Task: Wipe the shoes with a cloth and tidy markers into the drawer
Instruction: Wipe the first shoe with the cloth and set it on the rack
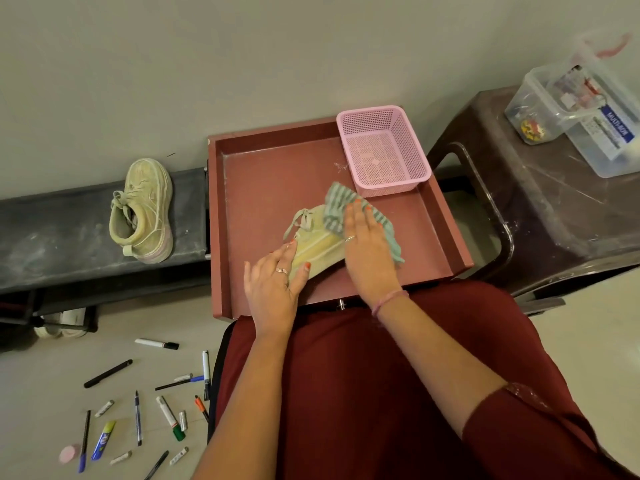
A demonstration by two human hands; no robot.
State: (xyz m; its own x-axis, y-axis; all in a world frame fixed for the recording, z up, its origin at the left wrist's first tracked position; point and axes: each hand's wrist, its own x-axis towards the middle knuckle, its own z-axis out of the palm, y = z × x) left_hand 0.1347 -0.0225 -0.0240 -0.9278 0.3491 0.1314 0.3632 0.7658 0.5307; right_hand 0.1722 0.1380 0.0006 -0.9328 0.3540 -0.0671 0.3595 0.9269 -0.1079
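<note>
In the pulled-out red drawer [263, 174], a pale green sneaker [320, 242] lies on its side, and the wiping step is in hand. The left hand [273, 289] grips the sneaker's heel end, thumb on the near side and fingers over the far side, pinning it to the drawer floor. The right hand [365, 244] lies flat with fingers straight, pressing a green-and-white striped cloth [337, 207] against the toe end. To wipe well, the left hand's hold should stay firm so the sneaker does not skid, and the right palm should draw the cloth in long strokes from toe toward heel, then turn the sneaker to reach the sole edge and the side now facing down. The loose laces [301, 220] could snag in the cloth, so lifting over them seems wise. A pink mesh basket [384, 150] stands in the drawer's far right corner, just beside the cloth; broad strokes might knock it. The second sneaker [145, 209] waits on the dark shelf [52, 230] at left, and the markers [169, 417] lie scattered on the floor [41, 375] at near left, not yet tidied.
</note>
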